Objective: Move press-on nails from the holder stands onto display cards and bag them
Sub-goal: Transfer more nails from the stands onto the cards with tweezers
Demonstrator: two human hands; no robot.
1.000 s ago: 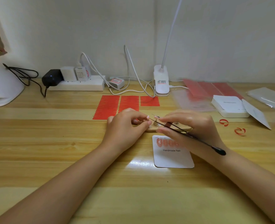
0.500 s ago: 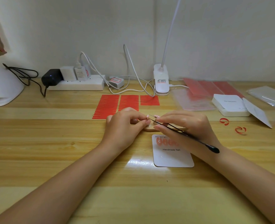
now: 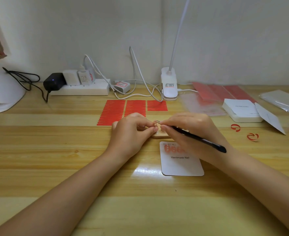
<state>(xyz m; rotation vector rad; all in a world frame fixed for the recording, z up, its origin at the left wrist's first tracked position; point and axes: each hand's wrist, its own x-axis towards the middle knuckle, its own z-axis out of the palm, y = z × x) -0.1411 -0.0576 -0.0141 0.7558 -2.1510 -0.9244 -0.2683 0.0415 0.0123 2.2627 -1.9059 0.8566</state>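
Observation:
My left hand point(image 3: 131, 132) pinches a small press-on nail point(image 3: 155, 124) between thumb and forefinger above a pale wooden holder stand point(image 3: 160, 135). My right hand point(image 3: 189, 128) grips black tweezers point(image 3: 198, 137), their tips meeting the nail. Just in front lies a white display card point(image 3: 181, 165) printed "Handmade Nail", with a row of pinkish-red nails point(image 3: 171, 149) along its top, partly hidden by my right hand.
Sheets of red adhesive strips point(image 3: 116, 111) lie behind my hands. A stack of white cards point(image 3: 240, 110), clear bags point(image 3: 281, 101) and two red peeled curls point(image 3: 251, 136) sit at the right. A power strip point(image 3: 82, 90), cables and a clip lamp point(image 3: 169, 86) line the wall.
My hands have drawn closer together and the tweezers' tips have come to the nail held in my left fingers. The card and stand have not moved.

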